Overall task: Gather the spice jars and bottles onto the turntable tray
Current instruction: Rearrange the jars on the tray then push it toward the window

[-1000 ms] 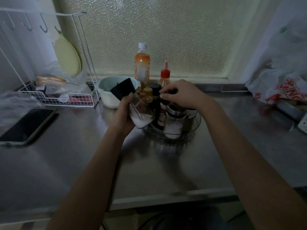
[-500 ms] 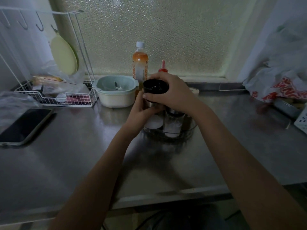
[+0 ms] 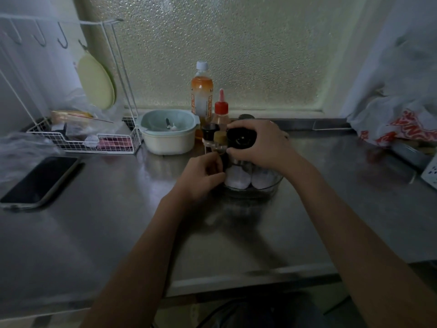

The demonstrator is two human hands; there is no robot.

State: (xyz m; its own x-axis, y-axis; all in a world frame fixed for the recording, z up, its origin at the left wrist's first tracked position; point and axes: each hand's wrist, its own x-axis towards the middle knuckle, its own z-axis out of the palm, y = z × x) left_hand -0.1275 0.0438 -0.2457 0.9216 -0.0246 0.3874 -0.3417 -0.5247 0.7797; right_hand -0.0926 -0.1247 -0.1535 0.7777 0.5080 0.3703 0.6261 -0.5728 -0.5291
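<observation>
A clear round turntable tray sits on the steel counter and holds several jars. At its front stands a glass jar of white powder with a black lid; a second powder jar is beside it. My right hand grips the black lid from above. My left hand curls against that jar's left side at the tray rim. A black-capped jar and a yellow-capped jar stand at the tray's back left. Behind the tray are an orange bottle and a red-capped squeeze bottle.
A pale bowl with a spoon stands left of the tray, next to a white wire rack. A phone lies at the far left. Plastic bags fill the right. The counter's front edge is near me.
The powder jar, tilted in my left hand a second ago, now stands upright in the tray. My right hand came onto its black lid. My left hand slid down to its side.
</observation>
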